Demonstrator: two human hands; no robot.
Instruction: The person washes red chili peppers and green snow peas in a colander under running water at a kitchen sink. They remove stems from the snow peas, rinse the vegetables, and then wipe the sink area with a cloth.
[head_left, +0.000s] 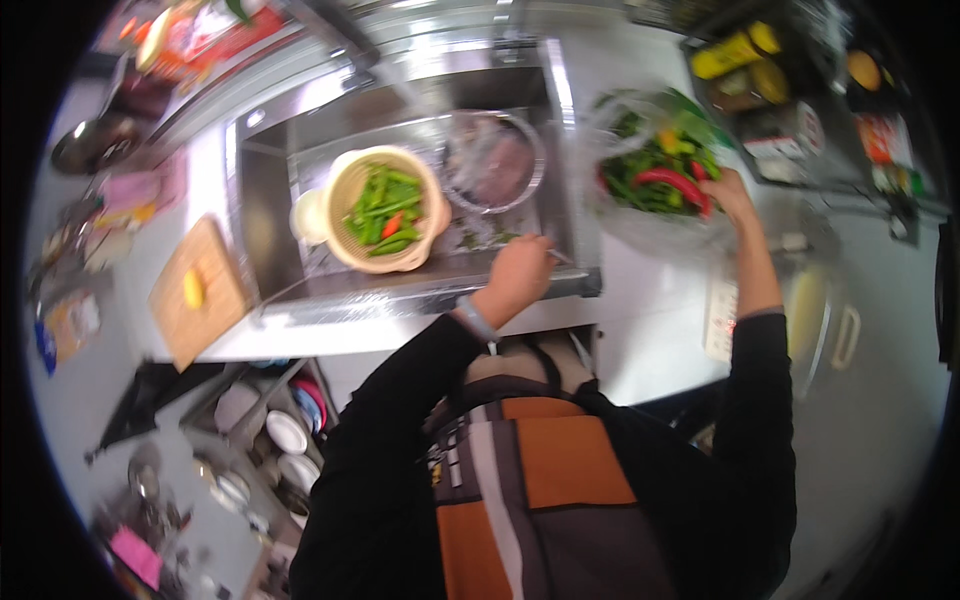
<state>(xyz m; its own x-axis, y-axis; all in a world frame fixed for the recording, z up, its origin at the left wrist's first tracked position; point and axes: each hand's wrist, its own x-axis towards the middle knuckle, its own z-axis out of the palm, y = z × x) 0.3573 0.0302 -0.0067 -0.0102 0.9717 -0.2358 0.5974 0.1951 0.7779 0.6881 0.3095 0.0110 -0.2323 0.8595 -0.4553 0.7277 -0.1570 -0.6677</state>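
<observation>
My left hand is closed around a thin pale handle at the sink's front edge; what tool it belongs to cannot be told. To the right, my right hand reaches into a clear plastic bag of green and red chili peppers, its fingers at a red chili. Whether they grip a pepper is unclear. A cream colander with green peppers and a reddish-orange piece stands in the steel sink. Behind it to the right sits a clear round bowl with blurred, pinkish-brown contents.
A wooden cutting board bearing a yellow item lies left of the sink. Dark trays with packets stand at the upper right. A clear lidded container is beside my right forearm. Bowls fill a rack lower left.
</observation>
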